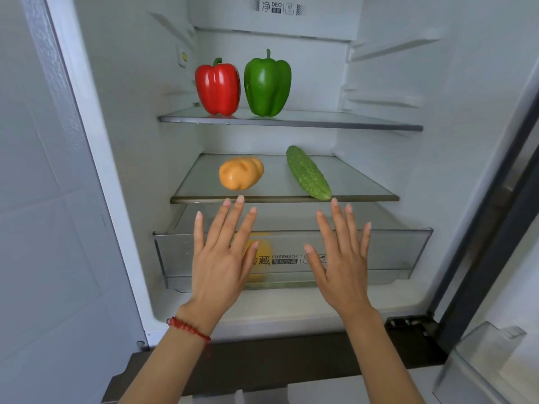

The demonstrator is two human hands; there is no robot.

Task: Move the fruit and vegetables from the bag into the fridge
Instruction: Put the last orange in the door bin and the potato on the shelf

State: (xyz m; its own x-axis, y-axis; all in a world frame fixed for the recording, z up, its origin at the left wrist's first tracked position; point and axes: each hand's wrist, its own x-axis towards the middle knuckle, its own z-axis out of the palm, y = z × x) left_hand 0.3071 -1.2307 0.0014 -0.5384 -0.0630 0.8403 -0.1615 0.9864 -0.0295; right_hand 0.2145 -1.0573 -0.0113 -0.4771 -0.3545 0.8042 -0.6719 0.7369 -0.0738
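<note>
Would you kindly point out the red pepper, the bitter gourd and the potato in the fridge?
red pepper (218, 90): head view, middle of its front.
bitter gourd (307, 172): head view, middle of its bumpy body.
potato (241, 173): head view, centre of its skin.

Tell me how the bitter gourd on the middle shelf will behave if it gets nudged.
The bitter gourd looks rounded and lies on smooth glass, so it would probably roll. Its tip reaches the front edge of the middle shelf, so it might drop off. It looks stiff, unlikely to bend.

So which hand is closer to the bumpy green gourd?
Right. The right hand has fingertips just below the bitter gourd's near end at the shelf edge. The left hand is off to its left, below the potato.
</note>
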